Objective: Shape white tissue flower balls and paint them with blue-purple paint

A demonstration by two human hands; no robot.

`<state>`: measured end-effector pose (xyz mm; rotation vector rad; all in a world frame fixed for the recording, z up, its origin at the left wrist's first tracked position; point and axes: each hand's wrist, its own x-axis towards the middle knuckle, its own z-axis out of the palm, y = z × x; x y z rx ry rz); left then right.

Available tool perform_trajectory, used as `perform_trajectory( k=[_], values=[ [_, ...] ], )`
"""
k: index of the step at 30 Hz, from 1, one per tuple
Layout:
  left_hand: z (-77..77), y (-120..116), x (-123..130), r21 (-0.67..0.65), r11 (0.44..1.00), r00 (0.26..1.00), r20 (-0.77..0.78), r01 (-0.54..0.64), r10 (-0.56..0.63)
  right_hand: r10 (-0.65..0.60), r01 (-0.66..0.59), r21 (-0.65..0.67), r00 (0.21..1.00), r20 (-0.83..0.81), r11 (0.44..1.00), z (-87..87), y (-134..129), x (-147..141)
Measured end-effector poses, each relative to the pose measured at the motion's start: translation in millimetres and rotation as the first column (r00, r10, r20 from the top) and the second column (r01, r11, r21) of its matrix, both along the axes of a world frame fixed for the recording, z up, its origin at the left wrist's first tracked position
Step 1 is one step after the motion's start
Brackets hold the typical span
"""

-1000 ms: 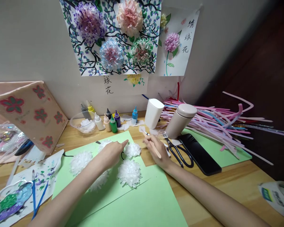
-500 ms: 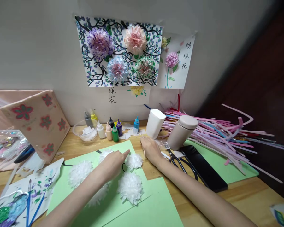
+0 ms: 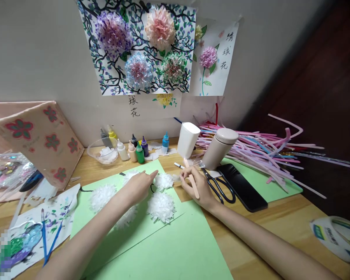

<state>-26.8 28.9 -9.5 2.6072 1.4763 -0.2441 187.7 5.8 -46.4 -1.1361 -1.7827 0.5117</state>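
A clear bowl (image 3: 97, 154) holds white paper scraps (image 3: 107, 152); paint bottles (image 3: 140, 154) stand beside it. The palette (image 3: 32, 238) carries green, purple and blue paint. The right hand (image 3: 198, 187) pinches a flat stick (image 3: 193, 186) near white flowers (image 3: 161, 207). The left hand (image 3: 138, 187), index finger extended, is over green paper (image 3: 151, 249); whether it grips anything, I cannot tell.

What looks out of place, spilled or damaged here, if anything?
Nothing looks tipped or broken, just untidy. White scraps lie loose around the paint bottles, the paper under the blue brushes is smeared green and purple, and the picture's lower-left corner is pixelated, hiding part of the palette.
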Motion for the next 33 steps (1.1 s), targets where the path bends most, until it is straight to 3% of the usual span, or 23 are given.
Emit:
perform_trajectory(
  k=[3,6,9,12,16,20,24,29,33],
  values=[
    [2.4,-2,5,0.065,0.997,0.992,0.122,-0.044,0.036,0.014,-0.023,-0.076,0.993,-0.117,0.997,-12.4,-5,4],
    [6.4,-10,17,0.098,0.993,0.928,0.372,-0.070,0.028,0.064,-0.100,-0.156,0.973,-0.220,0.983,-20.0,-5,4],
    [5.2,-19,30,-0.011,1.000,0.833,0.553,-0.025,0.027,0.148,-0.202,-0.183,0.950,-0.274,0.962,-20.6,-6,4],
    [-0.6,-22,37,-0.093,0.996,0.771,0.632,-0.015,0.071,0.227,-0.308,-0.236,0.922,-0.315,0.922,-18.7,-9,3],
    [-3.7,-18,37,-0.097,0.993,0.753,0.648,-0.070,0.117,0.236,-0.330,-0.285,0.918,-0.318,0.900,-15.4,-10,2],
    [-4.3,-16,36,-0.068,0.990,0.769,0.624,-0.127,0.141,0.149,-0.226,-0.259,0.946,-0.287,0.939,-14.1,-10,4],
    [-12.1,-19,39,0.007,0.988,0.789,0.603,-0.155,0.120,0.042,-0.101,-0.154,0.939,-0.343,0.983,-19.4,-13,10],
    [-21.1,-18,41,0.090,0.983,0.819,0.568,-0.159,0.080,0.136,-0.152,-0.043,0.957,-0.256,0.987,-23.7,-19,12],
    [-23.8,-16,41,0.133,0.981,0.831,0.554,-0.143,0.046,0.201,-0.214,-0.082,0.970,-0.139,0.974,-19.6,-19,9]
  ],
)
